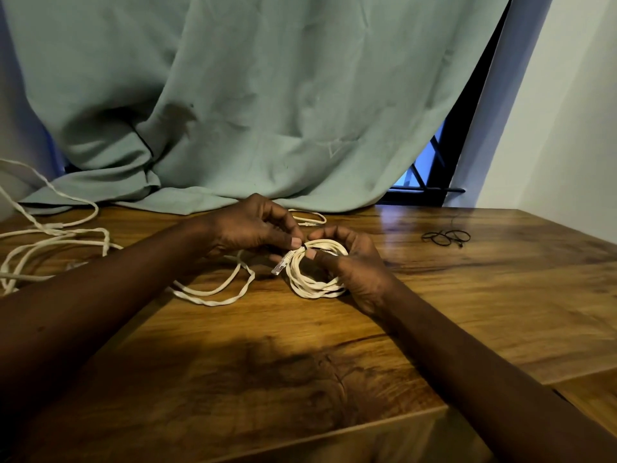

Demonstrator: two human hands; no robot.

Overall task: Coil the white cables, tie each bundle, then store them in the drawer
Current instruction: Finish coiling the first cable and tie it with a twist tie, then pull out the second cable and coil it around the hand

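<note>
A coiled white cable bundle (314,280) lies on the wooden table (467,295) in the middle, its clear plug (279,265) sticking out to the left. My right hand (354,265) grips the coil's right side, thumb pressed on its top. My left hand (247,228) pinches a thin dark tie at the top of the coil, right beside the right thumb. A loose white cable (213,294) loops on the table under my left wrist. More uncoiled white cable (50,238) sprawls at the far left.
Thin black ties (445,237) lie on the table at the right. A green curtain (250,95) hangs down onto the table's back edge, with a short white cable end (310,218) just below it. The table's front edge runs across the bottom right.
</note>
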